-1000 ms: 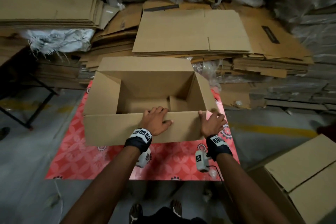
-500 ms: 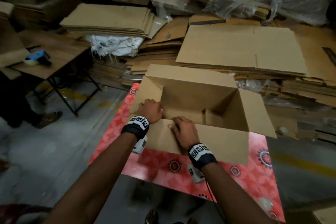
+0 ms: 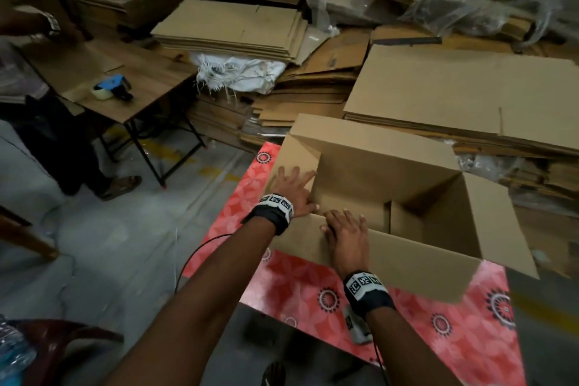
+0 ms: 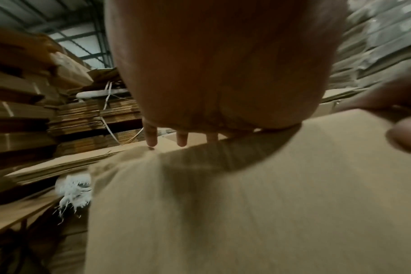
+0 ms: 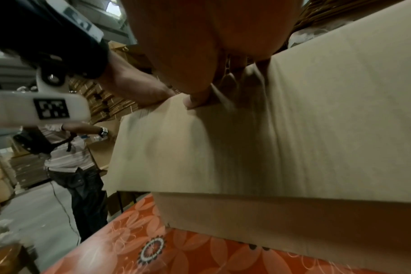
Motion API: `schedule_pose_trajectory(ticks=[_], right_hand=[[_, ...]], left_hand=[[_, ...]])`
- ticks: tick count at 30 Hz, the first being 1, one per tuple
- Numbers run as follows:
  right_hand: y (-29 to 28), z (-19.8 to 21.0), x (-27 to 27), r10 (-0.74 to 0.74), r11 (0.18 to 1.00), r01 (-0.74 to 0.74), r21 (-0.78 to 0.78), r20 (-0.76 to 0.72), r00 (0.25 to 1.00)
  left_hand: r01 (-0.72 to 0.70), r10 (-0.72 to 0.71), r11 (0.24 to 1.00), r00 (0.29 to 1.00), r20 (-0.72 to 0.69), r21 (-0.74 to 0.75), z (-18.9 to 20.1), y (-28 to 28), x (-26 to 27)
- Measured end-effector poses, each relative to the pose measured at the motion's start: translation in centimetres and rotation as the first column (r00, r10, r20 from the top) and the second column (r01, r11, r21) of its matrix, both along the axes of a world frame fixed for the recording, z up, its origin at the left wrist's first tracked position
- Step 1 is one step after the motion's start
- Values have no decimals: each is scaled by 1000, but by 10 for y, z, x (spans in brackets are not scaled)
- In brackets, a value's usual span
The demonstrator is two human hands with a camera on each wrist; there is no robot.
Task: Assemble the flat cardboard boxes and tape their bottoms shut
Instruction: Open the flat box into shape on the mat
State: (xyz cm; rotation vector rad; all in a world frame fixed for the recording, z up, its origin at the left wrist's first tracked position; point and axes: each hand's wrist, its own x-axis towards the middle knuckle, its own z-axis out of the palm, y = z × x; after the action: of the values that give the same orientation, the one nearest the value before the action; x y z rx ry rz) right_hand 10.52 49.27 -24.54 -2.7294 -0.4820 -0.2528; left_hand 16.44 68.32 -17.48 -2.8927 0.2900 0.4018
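An erected brown cardboard box (image 3: 391, 166) stands open-topped on the red flowered table (image 3: 297, 285), its flaps spread outward. My left hand (image 3: 293, 188) lies flat with straight, spread fingers on the left short flap (image 3: 297, 153). In the left wrist view the left hand (image 4: 183, 139) has its fingertips near the edge of that flap (image 4: 246, 204). My right hand (image 3: 346, 230) rests palm down on the near long flap (image 3: 423, 260), fingertips at its top edge. In the right wrist view the thumb (image 5: 195, 100) presses the flap (image 5: 293, 129).
Stacks of flat cardboard (image 3: 463, 94) pile up behind the box. A blue tape dispenser (image 3: 112, 89) lies on a wooden folding table (image 3: 147, 78) at the left, where another person (image 5: 68, 157) stands. A red chair (image 3: 56, 345) sits at bottom left.
My left hand has moved from the near flap onto the left short flap. My right hand has slid left along the near flap. The view has swung left.
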Motion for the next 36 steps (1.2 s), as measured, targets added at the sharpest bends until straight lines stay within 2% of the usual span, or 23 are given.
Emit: schedule_pose_trajectory(ticks=[2, 4, 6, 9, 11, 13, 16, 18, 19, 21, 23, 25, 28, 30, 32, 34, 36], right_hand=[[1, -1, -3, -11, 1000, 12, -24, 37, 999], [2, -1, -5, -24, 1000, 25, -17, 61, 998], [3, -1, -6, -27, 1000, 27, -9, 72, 997], [2, -3, -6, -16, 1000, 17, -11, 68, 998], [2, -3, -7, -8, 1000, 9, -6, 66, 998], [1, -3, -7, -2, 1000, 2, 4, 67, 998], [1, -2, -7, -3, 1000, 2, 24, 57, 998], [1, -1, -7, 5, 1000, -6, 22, 46, 999], [0, -1, -7, 13, 1000, -13, 17, 43, 999], [-1, 1, -6, 24, 1000, -25, 8, 41, 999], [-4, 2, -6, 41, 999, -40, -11, 35, 999], [-6, 4, -7, 52, 998, -52, -25, 12, 999], [-5, 9, -5, 62, 998, -62, -21, -32, 998], [-5, 12, -3, 78, 997, -79, -26, -48, 996], [-9, 14, -1, 117, 993, -118, -17, -71, 991], [-19, 16, 2, 206, 979, -205, 23, -102, 973], [-36, 23, 4, 293, 953, -272, 135, -171, 941]], left_hand=[[109, -107, 994, 987, 120, -10, 8, 0, -4], [181, -151, 979, 951, 271, -90, 15, 2, -9], [210, -108, 953, 907, 407, -216, 23, 7, -13], [190, 52, 913, 824, 564, -362, 36, 18, -20], [114, 178, 916, 743, 645, -385, 44, 28, -26], [-84, 309, 933, 688, 656, -351, 48, 41, -34], [-383, 445, 892, 649, 617, -239, 45, 57, -50], [-470, 501, 860, 698, 512, -201, 31, 65, -59], [-493, 537, 843, 736, 413, -217, 21, 67, -61], [-493, 579, 793, 792, 192, -358, -2, 70, -64], [-466, 568, 698, 823, 24, -543, -22, 64, -68], [-462, 579, 634, 815, -14, -620, -32, 55, -71], [-505, 634, 580, 772, -34, -640, -35, 42, -68], [-525, 657, 626, 753, 27, -577, -32, 32, -67], [-465, 597, 735, 788, 147, -493, -26, 18, -68], [-294, 438, 823, 874, 212, -486, -24, -3, -71], [-114, 241, 848, 952, 186, -518, -28, -30, -77]])
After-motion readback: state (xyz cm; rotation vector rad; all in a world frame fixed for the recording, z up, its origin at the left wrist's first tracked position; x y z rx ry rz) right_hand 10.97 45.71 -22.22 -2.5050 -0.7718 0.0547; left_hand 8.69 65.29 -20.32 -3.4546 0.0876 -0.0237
